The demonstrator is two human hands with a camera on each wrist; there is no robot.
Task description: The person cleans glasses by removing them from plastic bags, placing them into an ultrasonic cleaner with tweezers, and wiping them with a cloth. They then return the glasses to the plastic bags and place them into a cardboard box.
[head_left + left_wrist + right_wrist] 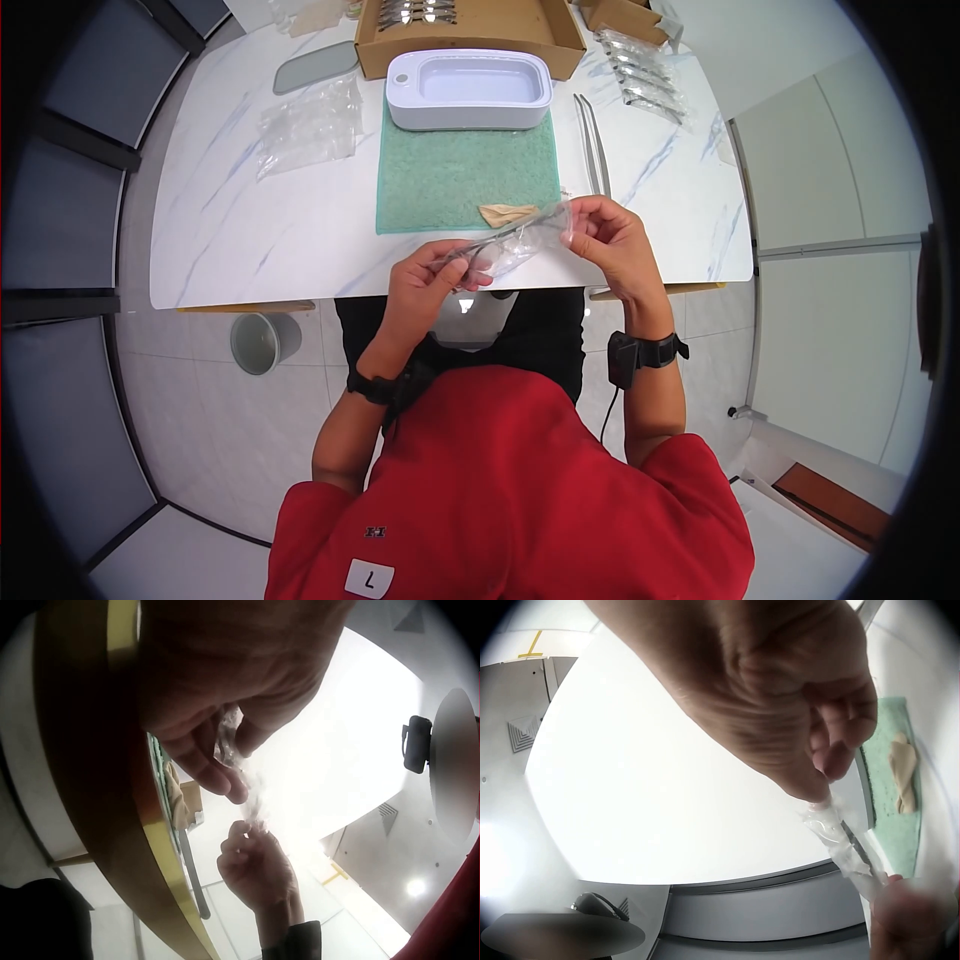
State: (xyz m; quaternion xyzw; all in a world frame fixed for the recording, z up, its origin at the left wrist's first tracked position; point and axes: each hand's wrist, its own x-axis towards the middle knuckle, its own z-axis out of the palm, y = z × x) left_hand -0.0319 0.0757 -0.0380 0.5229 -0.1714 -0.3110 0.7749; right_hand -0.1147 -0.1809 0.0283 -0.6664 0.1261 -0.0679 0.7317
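A clear plastic bag (515,245) with a thin dark-framed thing inside, like a pair of glasses, is stretched between the hands over the table's front edge. The left hand (428,285) pinches its left end between thumb and fingers. At the other end, the right hand (612,245) pinches the bag's upper corner. In the right wrist view, a dark strip shows through the crinkled plastic (847,840). Just beyond the hands, a beige cloth (505,214) lies crumpled on a green towel (465,170).
A white ultrasonic cleaner (470,118) stands on the towel's far end, before a cardboard box (520,35) holding glasses. Right of the towel lie long metal tweezers (592,145) and bagged glasses (640,75). Leftward are a grey lid (315,68) and clear bags (312,125). A bin (262,343) stands below.
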